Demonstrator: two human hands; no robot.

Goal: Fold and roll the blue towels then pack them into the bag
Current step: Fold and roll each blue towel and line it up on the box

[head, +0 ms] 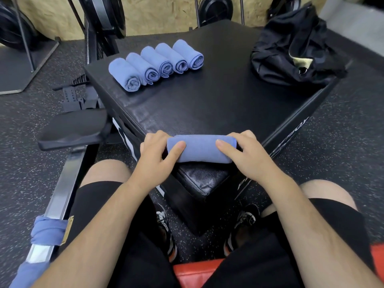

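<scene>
A rolled blue towel [200,148] lies across the near corner of a black padded box [207,104]. My left hand [154,161] grips its left end and my right hand [247,156] grips its right end, fingers curled over the roll. Several finished blue towel rolls [155,64] sit side by side at the box's far left. A black bag [295,48] rests on the far right corner, partly open at the top. Another blue towel [48,230] hangs over a metal rail at the lower left.
A rowing machine's black seat [72,129] and rail [60,196] stand to the left of the box. Weight plates [12,23] lean against the back wall. Speckled rubber floor [342,142] surrounds the box. My knees and shoes are below, above a red bench edge [193,273].
</scene>
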